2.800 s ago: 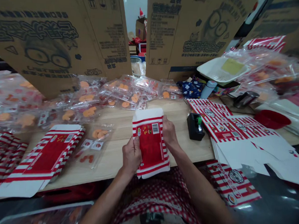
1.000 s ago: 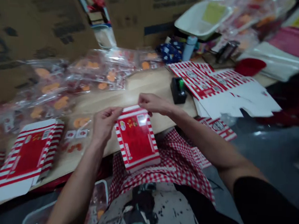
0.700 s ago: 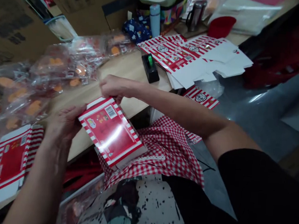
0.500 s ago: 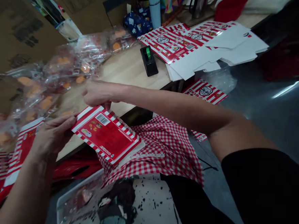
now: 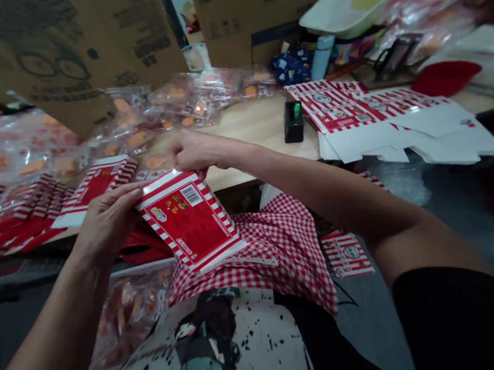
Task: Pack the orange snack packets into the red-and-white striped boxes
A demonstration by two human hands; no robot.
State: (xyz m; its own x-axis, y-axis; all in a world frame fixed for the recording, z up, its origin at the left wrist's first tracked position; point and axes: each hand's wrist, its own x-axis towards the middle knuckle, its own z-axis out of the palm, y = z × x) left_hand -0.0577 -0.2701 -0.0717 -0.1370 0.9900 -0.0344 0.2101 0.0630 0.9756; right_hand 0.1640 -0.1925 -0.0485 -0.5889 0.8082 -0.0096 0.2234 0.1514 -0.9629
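Fingers [image 5: 133,190] pinch striped box [image 5: 193,222] beside wooden table [image 5: 255,123]; cardboard cartons [image 5: 71,37] behind.

I see the wooden table [image 5: 255,126]: clear snack packets [image 5: 172,103] heaped at back, black tape dispenser [image 5: 294,122] beside stacked flat cartons [image 5: 386,127] right, folded striped boxes [image 5: 97,183] left.

Left hand [image 5: 109,223] gripping, right hand [image 5: 194,152] pinching, forearm stretched leftward
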